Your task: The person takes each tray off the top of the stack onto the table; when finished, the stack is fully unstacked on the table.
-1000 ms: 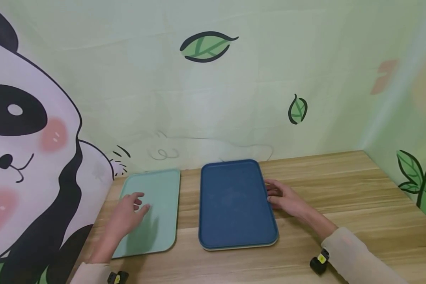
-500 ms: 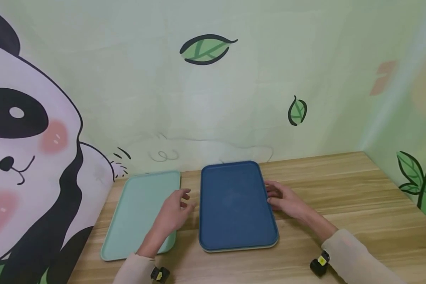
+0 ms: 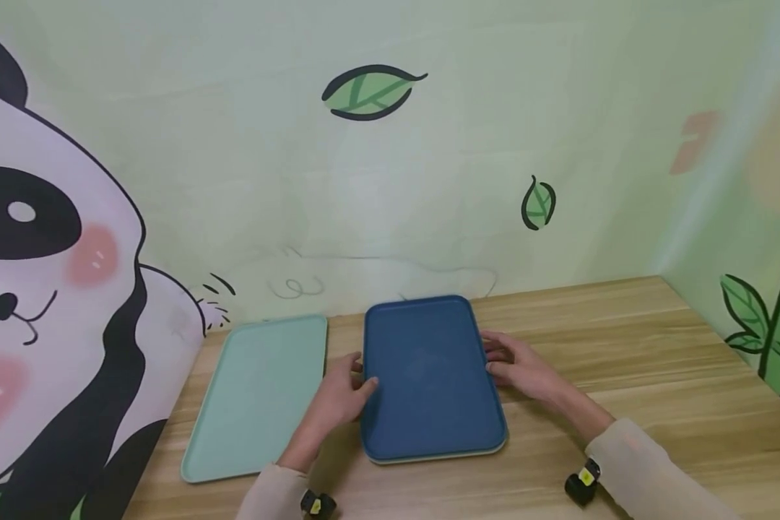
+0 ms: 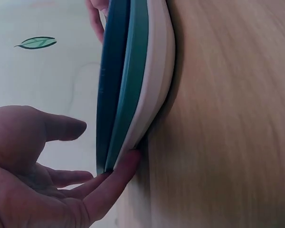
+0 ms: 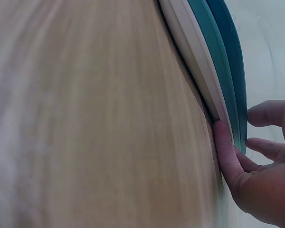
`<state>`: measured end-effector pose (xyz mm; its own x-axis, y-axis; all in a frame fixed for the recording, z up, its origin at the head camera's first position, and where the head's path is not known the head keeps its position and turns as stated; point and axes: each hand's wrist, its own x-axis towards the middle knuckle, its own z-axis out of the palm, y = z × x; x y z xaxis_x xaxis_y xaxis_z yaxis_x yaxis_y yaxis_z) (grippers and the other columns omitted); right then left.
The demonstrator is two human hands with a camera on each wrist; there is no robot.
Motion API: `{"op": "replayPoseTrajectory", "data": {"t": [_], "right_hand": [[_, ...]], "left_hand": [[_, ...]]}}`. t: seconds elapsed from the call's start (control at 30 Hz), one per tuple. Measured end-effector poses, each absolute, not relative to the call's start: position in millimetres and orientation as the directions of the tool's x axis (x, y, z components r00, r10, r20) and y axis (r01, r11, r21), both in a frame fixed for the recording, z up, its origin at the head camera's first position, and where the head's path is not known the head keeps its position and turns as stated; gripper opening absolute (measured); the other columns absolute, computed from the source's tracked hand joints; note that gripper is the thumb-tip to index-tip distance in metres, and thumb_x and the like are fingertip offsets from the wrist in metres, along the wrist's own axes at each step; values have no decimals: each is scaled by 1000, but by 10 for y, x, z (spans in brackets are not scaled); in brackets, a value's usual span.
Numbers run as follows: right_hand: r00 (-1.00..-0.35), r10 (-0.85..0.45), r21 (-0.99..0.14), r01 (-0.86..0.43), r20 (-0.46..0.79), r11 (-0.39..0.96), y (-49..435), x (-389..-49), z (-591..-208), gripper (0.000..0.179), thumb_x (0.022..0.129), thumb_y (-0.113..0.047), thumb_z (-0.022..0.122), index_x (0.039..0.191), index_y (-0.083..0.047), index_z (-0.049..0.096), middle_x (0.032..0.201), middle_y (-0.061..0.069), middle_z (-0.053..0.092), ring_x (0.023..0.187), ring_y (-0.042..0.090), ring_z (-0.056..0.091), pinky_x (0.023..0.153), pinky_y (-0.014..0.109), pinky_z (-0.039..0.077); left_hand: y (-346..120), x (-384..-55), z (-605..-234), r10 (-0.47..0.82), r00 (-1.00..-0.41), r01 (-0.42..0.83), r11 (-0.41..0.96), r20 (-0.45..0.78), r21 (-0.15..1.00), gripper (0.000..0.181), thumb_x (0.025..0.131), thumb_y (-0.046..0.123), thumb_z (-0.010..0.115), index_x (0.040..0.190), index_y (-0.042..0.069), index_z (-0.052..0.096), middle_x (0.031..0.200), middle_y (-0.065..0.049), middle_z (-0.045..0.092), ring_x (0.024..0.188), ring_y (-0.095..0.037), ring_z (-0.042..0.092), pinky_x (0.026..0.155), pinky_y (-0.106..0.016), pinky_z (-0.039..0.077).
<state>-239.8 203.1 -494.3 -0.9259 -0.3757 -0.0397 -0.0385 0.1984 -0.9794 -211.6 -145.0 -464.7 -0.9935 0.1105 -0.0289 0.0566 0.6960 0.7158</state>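
Note:
A stack of trays lies on the table, with a blue tray (image 3: 429, 375) on top. Below it, the wrist views show the edges of a teal tray (image 4: 137, 61) and a pale pinkish tray (image 4: 154, 61). My left hand (image 3: 341, 393) is at the stack's left side, fingertips at the edges and thumb raised apart from the blue rim in the left wrist view. On the opposite side my right hand (image 3: 523, 368) touches the stack's edge with relaxed fingers, the little finger low by the pale tray, the thumb at the blue rim. A separate mint green tray (image 3: 260, 390) lies to the left.
The wooden table (image 3: 591, 325) runs back to a pale green wall cloth (image 3: 390, 180) printed with leaves and a large panda (image 3: 45, 289). A small black camera (image 3: 581, 485) is strapped at the right wrist, another (image 3: 317, 505) at the left.
My left hand has moved right, from over the mint green tray to the left edge of the stack. The right hand stays at the stack's right edge, and the trays have not moved.

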Motion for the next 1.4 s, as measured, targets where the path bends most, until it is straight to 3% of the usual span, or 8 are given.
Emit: {"op": "replayPoseTrajectory", "data": {"t": [0.2, 0.43, 0.77, 1.13, 1.4], "right_hand": [[-928, -370, -981, -37, -38, 192, 2023, -2400, -4963, 63, 105, 3, 53, 163, 5, 29, 152, 33, 44, 136, 45, 50, 99, 43, 58], [-929, -368, -979, -41, -36, 199, 2024, -2404, -4961, 63, 105, 3, 53, 163, 5, 29, 153, 33, 43, 137, 46, 49, 99, 43, 58], [-930, -365, -979, -36, -41, 202, 2013, -2393, -4942, 62, 105, 3, 54, 162, 5, 30, 152, 32, 44, 137, 46, 49, 99, 46, 57], [-939, -333, -972, 0, -80, 235, 1986, -2361, -4922, 61, 105, 0, 54, 162, 4, 31, 155, 30, 44, 138, 44, 49, 100, 45, 57], [-956, -279, -961, 10, -90, 277, 1900, -2339, -4838, 60, 101, 4, 53, 159, 7, 36, 151, 30, 48, 133, 43, 54, 95, 44, 58]], "left_hand": [[-1476, -2167, -4727, 112, -993, 55, 665, -27, 745, 53, 102, 6, 64, 151, -8, 48, 135, -26, 62, 115, -38, 69, 91, -50, 60], [-1535, -2186, -4758, 139, -984, -21, 528, -111, 849, 53, 102, -3, 61, 152, -5, 45, 137, -29, 57, 111, -39, 68, 66, -40, 63], [-1560, -2191, -4772, 140, -981, -47, 496, -134, 867, 55, 103, -1, 62, 154, -2, 44, 138, -27, 55, 112, -38, 67, 65, -42, 63], [-1533, -2216, -4812, 53, -991, -82, 479, -122, 874, 59, 91, -3, 65, 149, -3, 54, 129, -25, 63, 69, -23, 69, 58, -39, 62], [-1516, -2240, -4784, 41, -995, -61, 505, -95, 861, 56, 89, -4, 65, 144, -7, 58, 122, -25, 65, 65, -22, 68, 54, -38, 61]]}}
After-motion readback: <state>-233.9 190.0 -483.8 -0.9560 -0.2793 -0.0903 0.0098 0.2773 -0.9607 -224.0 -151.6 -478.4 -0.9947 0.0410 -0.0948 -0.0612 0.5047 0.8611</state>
